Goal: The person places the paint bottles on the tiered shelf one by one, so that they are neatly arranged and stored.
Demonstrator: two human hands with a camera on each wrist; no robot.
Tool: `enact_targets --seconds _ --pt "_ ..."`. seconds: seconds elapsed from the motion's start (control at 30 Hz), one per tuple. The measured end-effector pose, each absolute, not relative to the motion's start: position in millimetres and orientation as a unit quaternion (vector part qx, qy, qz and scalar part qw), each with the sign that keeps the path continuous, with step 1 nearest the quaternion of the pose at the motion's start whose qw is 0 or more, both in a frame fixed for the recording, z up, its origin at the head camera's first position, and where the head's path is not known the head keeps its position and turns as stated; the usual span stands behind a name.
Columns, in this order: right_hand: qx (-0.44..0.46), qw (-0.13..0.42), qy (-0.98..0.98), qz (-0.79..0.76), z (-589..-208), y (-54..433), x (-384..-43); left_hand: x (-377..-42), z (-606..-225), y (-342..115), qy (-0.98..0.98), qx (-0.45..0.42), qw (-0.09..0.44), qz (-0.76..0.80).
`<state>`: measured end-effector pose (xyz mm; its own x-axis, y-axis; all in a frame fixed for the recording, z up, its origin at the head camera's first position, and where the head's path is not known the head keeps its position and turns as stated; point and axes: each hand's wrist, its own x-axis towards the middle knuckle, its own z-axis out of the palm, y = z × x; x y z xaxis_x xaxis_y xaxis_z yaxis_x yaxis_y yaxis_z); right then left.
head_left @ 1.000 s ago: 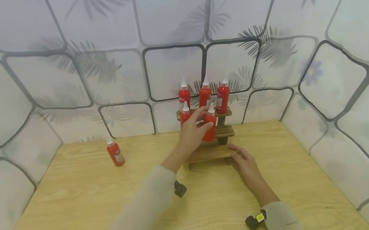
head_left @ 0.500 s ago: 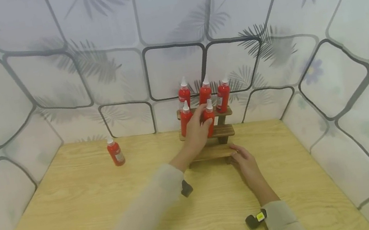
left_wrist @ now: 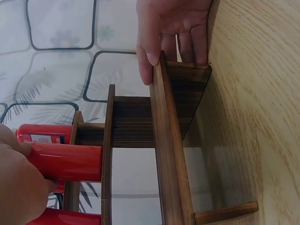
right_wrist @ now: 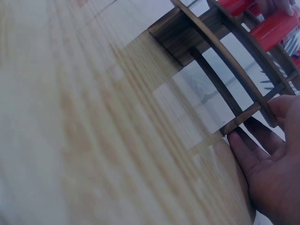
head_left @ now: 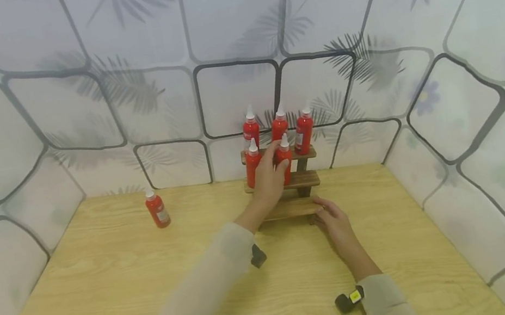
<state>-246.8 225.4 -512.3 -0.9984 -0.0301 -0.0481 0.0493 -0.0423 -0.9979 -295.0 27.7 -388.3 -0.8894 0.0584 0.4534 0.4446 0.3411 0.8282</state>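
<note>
My left hand (head_left: 267, 183) holds a red squeeze bottle (head_left: 285, 153) with a white pointed nozzle, its fingers and thumb around the sides. In the left wrist view the base of this red bottle (left_wrist: 70, 161) meets the middle shelf of a three-step wooden rack (head_left: 306, 178). Just left of it on that shelf stands another red bottle (head_left: 252, 171). Three similar bottles stand along the top shelf, among them the right-hand one (head_left: 304, 133). My right hand (head_left: 336, 224) grips the right end of the rack's lowest shelf (left_wrist: 164, 140), thumb on the board and fingers by the leg.
A single red bottle (head_left: 158, 210) stands apart on the wooden table (head_left: 118, 278), well left of the rack. Behind the rack rises a patterned wall covering (head_left: 166, 110), which also closes in both sides.
My left hand has moved slightly back and lowered the bottle onto the middle shelf, beside the other bottle. The right hand has stayed at the lowest shelf's end.
</note>
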Motion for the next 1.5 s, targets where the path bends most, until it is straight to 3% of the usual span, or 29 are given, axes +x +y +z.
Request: enact_targets --seconds 0.47,0.8,1.13,1.33,1.5 --pt "0.002 0.020 0.705 -0.709 -510.8 224.9 -245.2 -293.5 -391.4 31.3 -0.797 -0.148 0.191 -0.554" --pt "-0.007 0.017 0.708 -0.706 -512.4 225.5 -246.7 -282.8 -379.4 24.2 -0.785 -0.174 0.240 -0.544" --pt "-0.024 0.018 0.700 -0.714 -513.4 224.9 -247.0 -254.1 -378.9 -3.6 -0.698 -0.242 0.176 -0.650" --pt "-0.026 0.021 0.691 -0.722 -512.3 225.2 -246.4 -234.5 -397.7 -35.2 -0.702 -0.224 0.135 -0.662" --pt "-0.026 0.025 0.693 -0.720 -511.5 226.2 -245.0 -220.7 -410.7 -68.5 -0.713 -0.204 0.170 -0.649"
